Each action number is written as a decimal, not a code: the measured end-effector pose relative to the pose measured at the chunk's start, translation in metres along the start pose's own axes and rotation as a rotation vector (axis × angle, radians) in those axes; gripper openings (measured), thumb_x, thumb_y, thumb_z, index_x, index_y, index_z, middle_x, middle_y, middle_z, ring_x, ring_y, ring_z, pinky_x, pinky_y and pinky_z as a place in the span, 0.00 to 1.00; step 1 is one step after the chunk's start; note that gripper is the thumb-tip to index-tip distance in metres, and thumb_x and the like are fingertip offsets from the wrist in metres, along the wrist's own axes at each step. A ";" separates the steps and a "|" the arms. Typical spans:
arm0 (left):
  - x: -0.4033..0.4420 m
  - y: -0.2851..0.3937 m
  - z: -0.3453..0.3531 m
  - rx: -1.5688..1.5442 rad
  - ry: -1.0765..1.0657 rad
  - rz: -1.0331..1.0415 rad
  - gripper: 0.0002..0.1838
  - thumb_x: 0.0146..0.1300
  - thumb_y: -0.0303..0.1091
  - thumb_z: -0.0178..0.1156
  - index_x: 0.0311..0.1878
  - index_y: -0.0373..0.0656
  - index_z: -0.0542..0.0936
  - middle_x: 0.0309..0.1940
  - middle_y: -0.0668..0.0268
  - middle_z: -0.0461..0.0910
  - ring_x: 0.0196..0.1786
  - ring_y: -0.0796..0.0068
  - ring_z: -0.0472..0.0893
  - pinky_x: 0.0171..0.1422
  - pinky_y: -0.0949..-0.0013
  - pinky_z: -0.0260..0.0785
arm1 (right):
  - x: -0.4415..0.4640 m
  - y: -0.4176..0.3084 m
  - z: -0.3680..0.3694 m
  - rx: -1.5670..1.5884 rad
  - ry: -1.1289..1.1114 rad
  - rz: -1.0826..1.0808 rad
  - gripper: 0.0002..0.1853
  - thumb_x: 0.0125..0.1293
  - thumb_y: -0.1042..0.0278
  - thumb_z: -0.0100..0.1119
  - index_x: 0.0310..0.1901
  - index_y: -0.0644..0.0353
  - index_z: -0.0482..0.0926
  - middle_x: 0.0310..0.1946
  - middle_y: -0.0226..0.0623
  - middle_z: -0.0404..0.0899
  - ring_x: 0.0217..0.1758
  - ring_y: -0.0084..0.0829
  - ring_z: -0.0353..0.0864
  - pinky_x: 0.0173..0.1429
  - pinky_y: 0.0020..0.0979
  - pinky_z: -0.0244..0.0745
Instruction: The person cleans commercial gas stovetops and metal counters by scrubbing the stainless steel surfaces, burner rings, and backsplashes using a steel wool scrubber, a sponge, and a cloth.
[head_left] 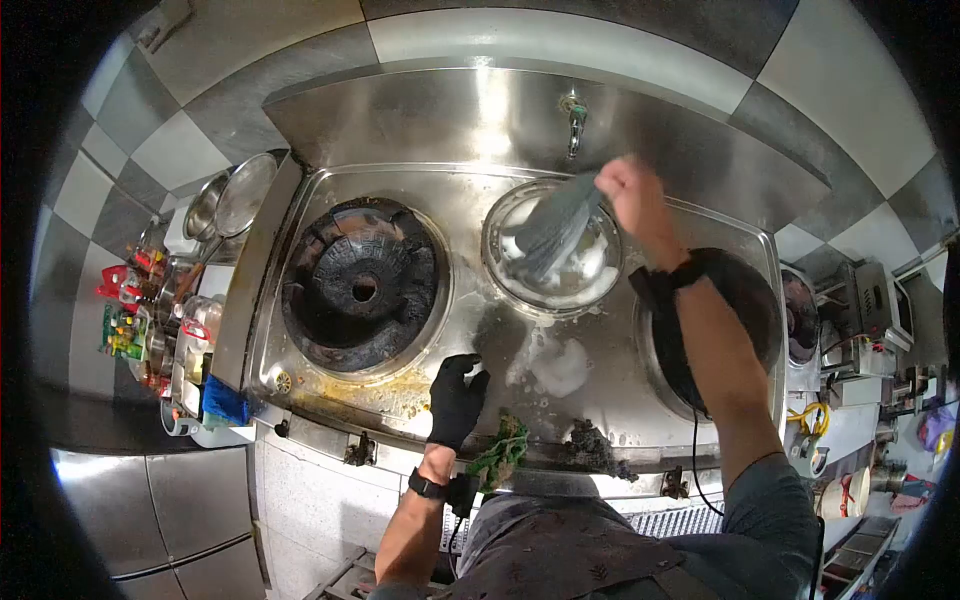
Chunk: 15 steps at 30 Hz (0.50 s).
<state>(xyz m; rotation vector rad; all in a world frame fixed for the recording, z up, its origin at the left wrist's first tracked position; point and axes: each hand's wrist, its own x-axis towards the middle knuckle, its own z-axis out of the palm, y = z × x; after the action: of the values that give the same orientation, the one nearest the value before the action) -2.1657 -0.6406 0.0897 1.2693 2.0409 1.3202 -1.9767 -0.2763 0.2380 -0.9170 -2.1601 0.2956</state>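
My right hand (625,190) is bare and closed on the upper end of a wet grey cloth (562,225). The cloth, blurred by motion, hangs over a round metal basin (590,290) of sudsy water set in the steel stove top (480,335). My left hand (459,400), in a black glove, is near the front edge, its fingers curled with something small and whitish at the fingertips that I cannot make out. A green scrubbing mesh (502,450) lies just right of the left wrist, and a dark scouring pad (595,450) rests farther right.
A black burner (365,285) is at the left, and a dark wok (715,330) lies partly under my right forearm. A faucet (575,125) juts from the back panel. White foam (560,366) sits before the basin. Strainers (245,195) and bottles stand at far left.
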 end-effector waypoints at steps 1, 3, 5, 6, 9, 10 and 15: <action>-0.004 0.000 -0.002 0.018 0.002 0.026 0.15 0.60 0.29 0.71 0.51 0.41 0.84 0.45 0.56 0.85 0.48 0.54 0.85 0.54 0.59 0.78 | -0.017 0.013 0.018 0.007 -0.002 0.040 0.07 0.64 0.66 0.66 0.39 0.60 0.84 0.37 0.43 0.84 0.41 0.46 0.84 0.47 0.41 0.77; -0.013 0.001 -0.013 0.063 0.012 0.049 0.16 0.60 0.31 0.71 0.51 0.42 0.84 0.45 0.55 0.85 0.49 0.53 0.85 0.55 0.59 0.77 | -0.052 0.050 0.060 -0.091 -0.123 0.150 0.07 0.65 0.67 0.64 0.43 0.58 0.85 0.42 0.45 0.84 0.47 0.50 0.84 0.51 0.44 0.78; -0.022 0.004 -0.024 0.200 -0.020 0.039 0.16 0.59 0.34 0.72 0.50 0.42 0.85 0.45 0.55 0.85 0.50 0.53 0.85 0.56 0.58 0.77 | -0.089 0.064 0.092 -0.153 -0.142 0.198 0.08 0.66 0.69 0.63 0.45 0.56 0.86 0.44 0.45 0.83 0.49 0.50 0.84 0.54 0.45 0.78; -0.026 -0.001 -0.025 0.228 -0.023 -0.014 0.14 0.61 0.35 0.71 0.49 0.45 0.87 0.45 0.56 0.85 0.51 0.53 0.84 0.57 0.56 0.76 | -0.094 0.061 0.096 -0.217 -0.153 0.241 0.10 0.66 0.70 0.62 0.47 0.55 0.86 0.47 0.45 0.83 0.51 0.50 0.84 0.56 0.47 0.78; -0.039 -0.003 -0.032 -0.070 -0.005 -0.176 0.10 0.63 0.36 0.70 0.47 0.47 0.88 0.45 0.57 0.86 0.51 0.53 0.84 0.57 0.55 0.76 | -0.094 0.056 0.111 -0.183 -0.500 0.304 0.12 0.67 0.69 0.62 0.50 0.53 0.87 0.51 0.46 0.83 0.54 0.51 0.83 0.60 0.48 0.78; -0.042 0.002 -0.036 -0.036 -0.001 -0.174 0.09 0.64 0.36 0.69 0.46 0.48 0.89 0.45 0.58 0.86 0.51 0.53 0.84 0.57 0.55 0.76 | -0.090 0.055 0.116 -0.230 -0.544 0.215 0.14 0.67 0.67 0.63 0.54 0.53 0.85 0.55 0.46 0.83 0.57 0.52 0.82 0.61 0.47 0.78; -0.044 0.027 -0.050 0.015 -0.058 -0.094 0.10 0.69 0.31 0.64 0.50 0.49 0.90 0.48 0.59 0.88 0.53 0.55 0.85 0.58 0.58 0.76 | -0.083 0.021 0.152 -0.166 -0.700 0.037 0.25 0.63 0.67 0.65 0.63 0.55 0.80 0.57 0.47 0.84 0.60 0.52 0.82 0.63 0.48 0.78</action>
<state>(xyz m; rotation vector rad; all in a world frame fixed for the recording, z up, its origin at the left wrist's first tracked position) -2.1664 -0.6994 0.1314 1.1889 2.0477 1.2139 -2.0378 -0.3073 0.0777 -1.0526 -2.8416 0.5208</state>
